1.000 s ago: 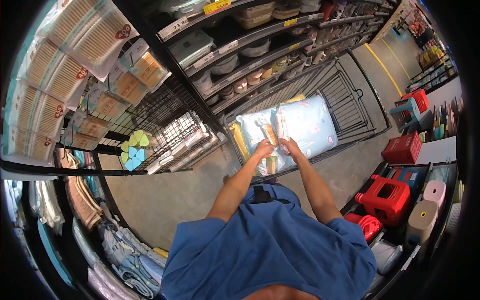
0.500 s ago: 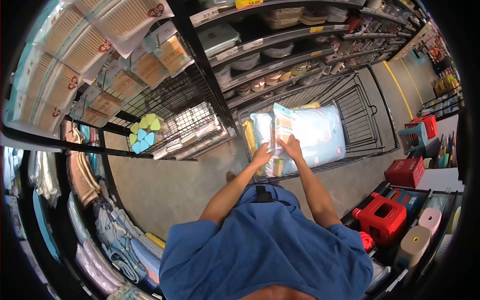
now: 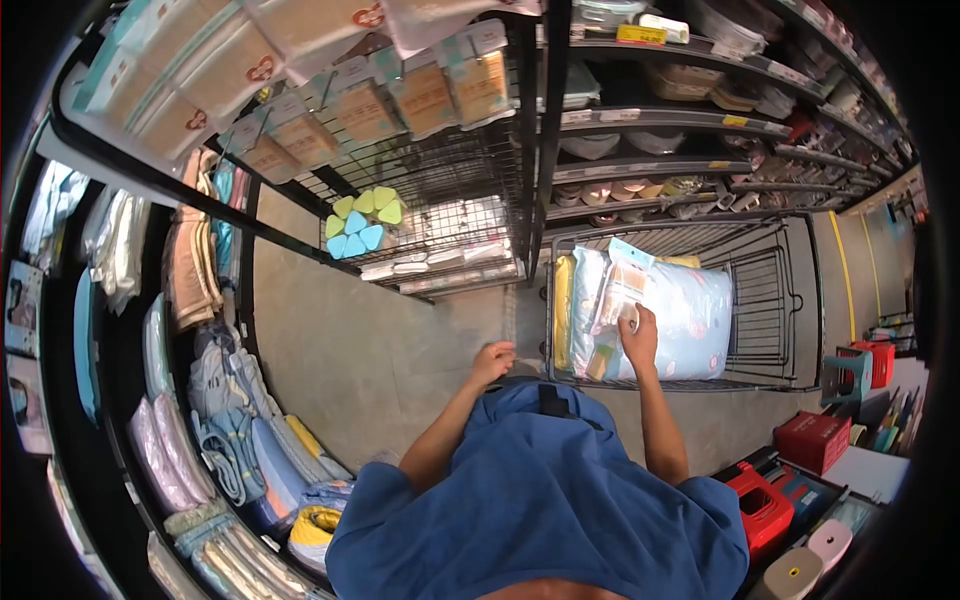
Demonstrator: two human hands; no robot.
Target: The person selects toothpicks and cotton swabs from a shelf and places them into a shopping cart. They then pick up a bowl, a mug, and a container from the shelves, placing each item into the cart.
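My right hand [image 3: 640, 335] is closed on the lower edge of a clear pack of what look like cotton swabs [image 3: 626, 280], with a light blue header. The pack leans over a plastic-wrapped, pale blue patterned bedding bundle [image 3: 690, 320] in the shopping cart [image 3: 775, 388]. A small greenish-tan packet [image 3: 600, 362] lies just below the pack, and a yellow wrapped item [image 3: 563, 315] lines the cart's left end. My left hand [image 3: 492, 362] is outside the cart, to its left, over the floor. Its fingers are loosely bent and a little apart, with nothing in them.
Hanging packs [image 3: 420, 95] fill a rack at upper left, above a wire basket [image 3: 450, 225] with green and blue triangular items [image 3: 365, 220]. Shelves of containers [image 3: 660, 140] run behind the cart. Folded textiles [image 3: 235, 450] are at left; a red stool [image 3: 758, 505] is at lower right.
My left hand has let go of the pack and moved left, out of the cart. The right hand still holds the pack, now tilted. My view has swung left.
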